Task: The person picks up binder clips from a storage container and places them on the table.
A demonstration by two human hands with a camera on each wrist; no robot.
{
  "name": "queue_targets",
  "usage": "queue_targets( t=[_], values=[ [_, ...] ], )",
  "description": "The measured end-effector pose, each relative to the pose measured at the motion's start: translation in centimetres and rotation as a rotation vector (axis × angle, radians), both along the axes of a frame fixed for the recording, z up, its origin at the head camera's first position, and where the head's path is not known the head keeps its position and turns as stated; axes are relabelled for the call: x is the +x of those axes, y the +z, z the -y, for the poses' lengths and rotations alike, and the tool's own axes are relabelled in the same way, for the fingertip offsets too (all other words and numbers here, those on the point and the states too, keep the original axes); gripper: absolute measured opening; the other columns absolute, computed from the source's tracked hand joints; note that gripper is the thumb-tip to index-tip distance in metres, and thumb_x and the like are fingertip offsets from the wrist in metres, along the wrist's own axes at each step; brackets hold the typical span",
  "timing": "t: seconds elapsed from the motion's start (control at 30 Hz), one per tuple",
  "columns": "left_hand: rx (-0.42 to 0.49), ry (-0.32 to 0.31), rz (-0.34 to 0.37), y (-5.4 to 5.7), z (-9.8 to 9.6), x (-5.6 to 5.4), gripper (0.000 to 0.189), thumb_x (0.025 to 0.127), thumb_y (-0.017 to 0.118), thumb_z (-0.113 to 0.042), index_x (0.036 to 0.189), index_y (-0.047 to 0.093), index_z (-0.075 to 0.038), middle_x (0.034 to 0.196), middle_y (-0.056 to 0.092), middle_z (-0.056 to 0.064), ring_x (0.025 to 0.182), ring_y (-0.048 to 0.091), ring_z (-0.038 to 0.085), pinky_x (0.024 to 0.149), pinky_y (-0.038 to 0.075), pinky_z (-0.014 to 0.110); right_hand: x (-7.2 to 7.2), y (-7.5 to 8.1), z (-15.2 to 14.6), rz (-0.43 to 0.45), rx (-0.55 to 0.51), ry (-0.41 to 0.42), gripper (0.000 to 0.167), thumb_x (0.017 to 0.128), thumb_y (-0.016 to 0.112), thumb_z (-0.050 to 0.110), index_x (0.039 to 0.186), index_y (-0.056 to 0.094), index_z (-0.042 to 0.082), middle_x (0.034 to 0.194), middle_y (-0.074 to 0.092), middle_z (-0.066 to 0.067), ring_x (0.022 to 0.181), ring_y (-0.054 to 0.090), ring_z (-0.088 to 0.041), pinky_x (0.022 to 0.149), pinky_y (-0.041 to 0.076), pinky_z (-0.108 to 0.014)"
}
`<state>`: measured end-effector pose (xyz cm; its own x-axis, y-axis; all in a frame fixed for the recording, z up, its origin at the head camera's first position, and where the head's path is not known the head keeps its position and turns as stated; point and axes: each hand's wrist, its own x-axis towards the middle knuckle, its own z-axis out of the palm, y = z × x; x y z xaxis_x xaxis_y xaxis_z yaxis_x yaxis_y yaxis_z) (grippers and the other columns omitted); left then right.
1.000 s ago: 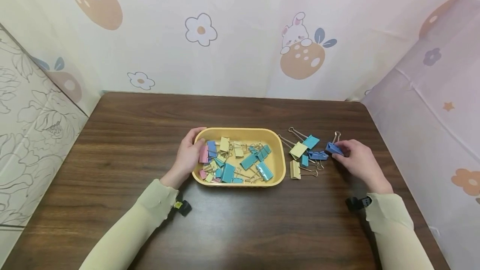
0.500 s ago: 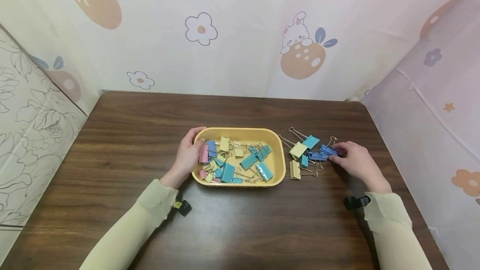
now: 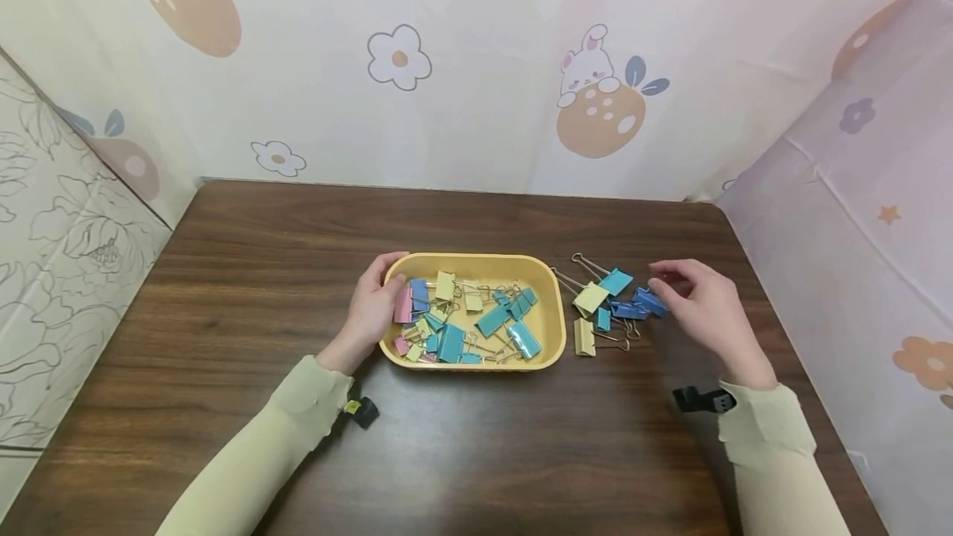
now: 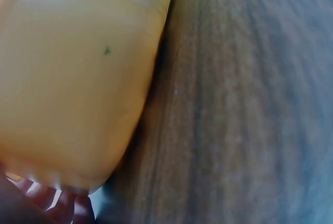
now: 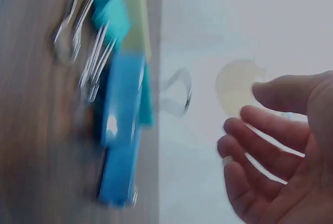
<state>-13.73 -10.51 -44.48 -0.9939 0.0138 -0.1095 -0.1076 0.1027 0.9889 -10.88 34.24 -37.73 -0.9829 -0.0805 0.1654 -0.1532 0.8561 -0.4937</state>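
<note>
My left hand (image 3: 370, 313) grips the left end of a yellow plastic basket (image 3: 553, 317), thumb over the rim and fingers outside. The left wrist view shows the basket's outer wall (image 4: 78, 78) with fingertips (image 4: 62, 208) at its end. Inside lie binder clips: teal (image 3: 451, 343), yellow (image 3: 445, 286), pink (image 3: 403, 305) and blue (image 3: 419, 296). Right of the basket, my right hand (image 3: 707, 308) is raised beside two blue binder clips (image 3: 651, 302), which lie together. In the right wrist view its fingers (image 5: 265, 146) are loosely bent, apart from the clips, with nothing between them.
Left of the blue clips, teal (image 3: 616, 281) and yellow binder clips (image 3: 591, 299) lie in a loose pile, handles sticking out. Another yellow clip (image 3: 585, 337) is close to the basket's right end. A patterned curtain (image 3: 476, 106) hangs behind the dark wooden table (image 3: 476, 453).
My right hand slid a blue binder clip leftward against the other blue one, let go of it and lifted away. The left hand and basket stayed in place.
</note>
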Motion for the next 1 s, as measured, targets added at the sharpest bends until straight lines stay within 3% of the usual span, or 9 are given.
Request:
queue_targets(
  t=[0.17,0.33,0.57,0.7,0.87,1.0],
  values=[
    [0.002,-0.002,-0.003,0.0,0.1,0.0,0.034,0.103,0.047,-0.006,0.136,0.054,-0.011,0.131,0.057,0.009,0.121,0.051,0.024,0.107,0.036,0.042,0.0,0.6,3.4,-0.104,-0.088,0.062,0.021,0.095,0.068,0.014,0.115,0.071,0.008,0.102,0.068,-0.003,0.084,0.058,-0.014,0.070,0.044,-0.017],
    [0.002,-0.010,-0.010,0.0,0.1,0.0,0.034,0.103,0.046,-0.006,0.136,0.054,-0.010,0.132,0.057,0.010,0.121,0.051,0.025,0.107,0.036,0.042,-0.1,0.5,6.6,-0.182,-0.118,0.204,0.018,0.089,0.073,0.006,0.107,0.073,0.009,0.097,0.069,0.002,0.078,0.060,-0.009,0.065,0.047,-0.019],
    [-0.013,-0.010,-0.009,0.0,0.0,0.0,0.033,0.103,0.046,-0.006,0.135,0.054,-0.011,0.132,0.057,0.009,0.121,0.051,0.024,0.107,0.036,0.042,0.1,-0.5,10.5,-0.073,-0.154,0.408,0.019,0.089,0.073,0.006,0.108,0.072,0.010,0.100,0.069,-0.002,0.080,0.063,-0.009,0.066,0.054,-0.031],
    [-0.020,-0.014,0.008,0.0,0.0,0.1,0.034,0.103,0.046,-0.008,0.136,0.053,-0.012,0.132,0.057,0.008,0.121,0.051,0.024,0.108,0.036,0.043,0.2,-1.1,12.6,0.009,-0.155,0.486,0.020,0.089,0.073,0.005,0.109,0.071,0.007,0.102,0.069,-0.006,0.083,0.064,-0.011,0.069,0.055,-0.030],
    [-0.010,-0.014,-0.006,0.1,0.1,0.1,0.034,0.103,0.045,-0.007,0.136,0.053,-0.010,0.133,0.056,0.011,0.121,0.051,0.026,0.107,0.035,0.044,0.3,-1.6,15.5,0.062,-0.117,0.561,0.022,0.089,0.074,0.009,0.111,0.070,0.006,0.105,0.069,-0.006,0.089,0.065,-0.017,0.075,0.055,-0.032],
    [-0.006,-0.018,-0.004,0.0,0.0,0.0,0.034,0.104,0.045,-0.007,0.136,0.053,-0.009,0.132,0.056,0.012,0.121,0.051,0.027,0.107,0.035,0.043,0.5,-2.1,17.5,0.069,-0.029,0.625,0.027,0.090,0.075,0.016,0.114,0.070,0.006,0.108,0.068,-0.005,0.092,0.065,-0.020,0.081,0.053,-0.037]
  ],
)
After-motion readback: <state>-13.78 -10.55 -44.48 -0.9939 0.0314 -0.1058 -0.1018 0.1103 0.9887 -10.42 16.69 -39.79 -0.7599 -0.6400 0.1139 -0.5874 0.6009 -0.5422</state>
